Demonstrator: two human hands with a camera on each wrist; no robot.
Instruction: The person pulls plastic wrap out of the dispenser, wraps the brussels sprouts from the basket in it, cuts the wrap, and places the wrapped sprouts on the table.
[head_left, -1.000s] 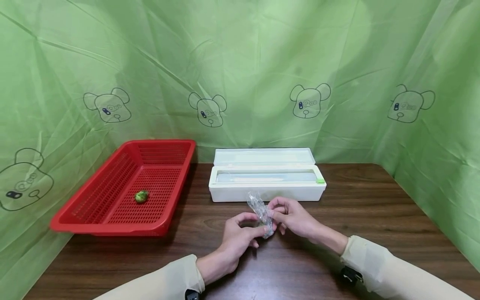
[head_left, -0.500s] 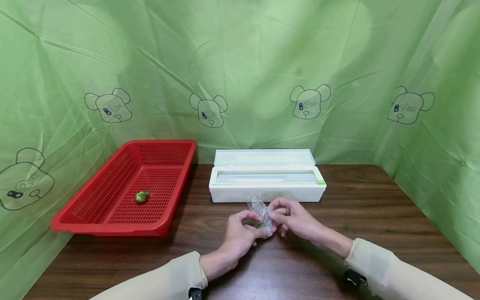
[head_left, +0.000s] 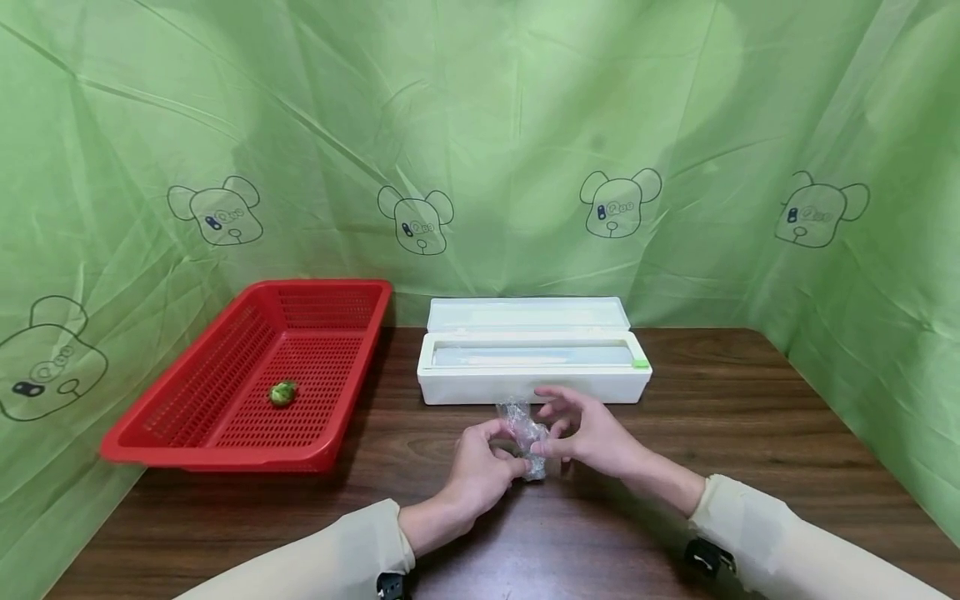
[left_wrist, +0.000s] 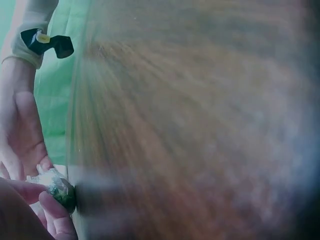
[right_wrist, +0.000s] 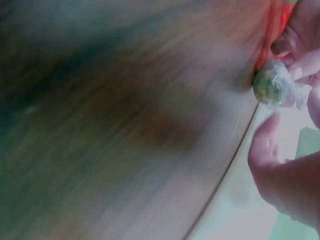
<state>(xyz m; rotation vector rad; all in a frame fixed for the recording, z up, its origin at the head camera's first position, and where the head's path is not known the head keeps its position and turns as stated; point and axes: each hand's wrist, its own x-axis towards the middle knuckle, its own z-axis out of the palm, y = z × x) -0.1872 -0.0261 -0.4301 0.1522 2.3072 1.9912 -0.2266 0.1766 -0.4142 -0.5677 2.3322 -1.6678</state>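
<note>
In the head view, my left hand (head_left: 483, 475) pinches a small bundle of crumpled cling film (head_left: 517, 417) low over the table, in front of the white box. A round green Brussels sprout (right_wrist: 268, 89) shows through the film in the right wrist view. Its free twist of film points away toward the box. Beside it on the right, my right hand (head_left: 592, 433) has its fingers spread and its thumb overlapping the bundle. From the right wrist, that thumb (right_wrist: 267, 132) stands apart from the sprout. The left wrist view shows the wrapped sprout (left_wrist: 62, 192) between left fingers.
A white cling film dispenser (head_left: 532, 387) stands behind the hands, its lid (head_left: 528, 313) raised and a green slider (head_left: 641, 363) at its right end. To the left, a red basket (head_left: 352, 400) holds one small green sprout (head_left: 282, 393). Green cloth (head_left: 517, 125) hangs around the wooden table (head_left: 750, 417).
My right hand has loosened from the film and spread its fingers, its thumb moving slightly toward me. My left hand keeps its pinch on the bundle, almost in place.
</note>
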